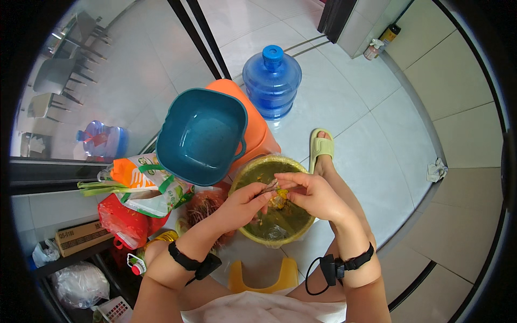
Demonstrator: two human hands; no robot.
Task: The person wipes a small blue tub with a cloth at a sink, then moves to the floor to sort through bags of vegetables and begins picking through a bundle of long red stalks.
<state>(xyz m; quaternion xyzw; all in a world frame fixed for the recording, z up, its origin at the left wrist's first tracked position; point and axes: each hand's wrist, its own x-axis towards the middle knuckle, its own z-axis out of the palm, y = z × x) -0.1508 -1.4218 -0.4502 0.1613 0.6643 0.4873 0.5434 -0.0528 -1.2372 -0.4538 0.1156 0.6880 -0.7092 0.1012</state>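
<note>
Over a yellow-green bin [238, 177] lined with a clear plastic bag, both my hands meet. My left hand [246, 200] pinches a small, thin, brownish stem-like piece [271, 187] between thumb and fingers. From the other side, my right hand [313, 196] also has its fingertips on this piece, which they partly cover. Exactly what it is cannot be made out. Yellow and pale scraps [278, 201] lie in the bin below my fingers. Left of the bin, partly behind my left forearm, a reddish plastic bag holds a bundle of thin purplish stems [202, 208].
A teal plastic basin [202, 137] rests on an orange container [258, 135] beyond the bin. Behind stands a blue water jug [272, 87]. Shopping bags [151, 198], a red bag [125, 218] and an oil bottle [141, 262] crowd the left. A yellow stool [262, 284] shows below me.
</note>
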